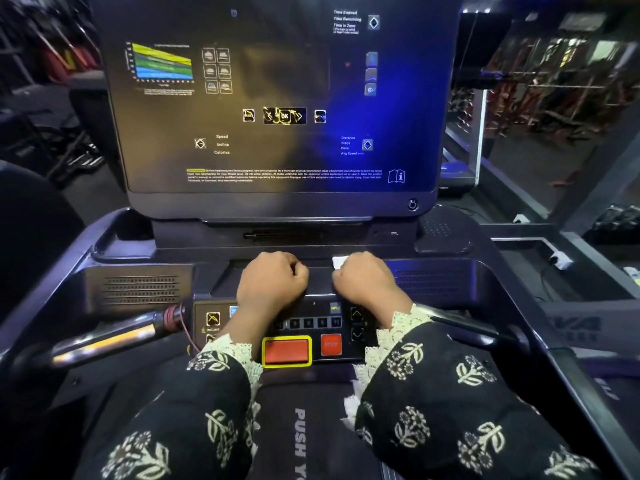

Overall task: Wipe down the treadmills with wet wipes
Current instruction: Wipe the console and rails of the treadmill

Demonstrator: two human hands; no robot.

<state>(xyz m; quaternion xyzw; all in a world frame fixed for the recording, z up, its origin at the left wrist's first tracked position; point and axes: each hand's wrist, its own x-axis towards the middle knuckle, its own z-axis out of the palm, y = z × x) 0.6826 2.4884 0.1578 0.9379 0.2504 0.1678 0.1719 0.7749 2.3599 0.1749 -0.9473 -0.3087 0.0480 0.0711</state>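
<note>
White wet wipe [338, 261] pokes out of the right hand [365, 278], whose fingers curl round it on the ledge of the treadmill console [138, 289], just below the screen [284, 98]. The left hand [273, 280] rests close beside it, balled into a fist with nothing showing inside.

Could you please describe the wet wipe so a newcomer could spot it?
Below the treadmill's big dark screen, two hands rest on the console. The wet wipe is the small white scrap peeking from the right hand; the left hand shows none.
</note>
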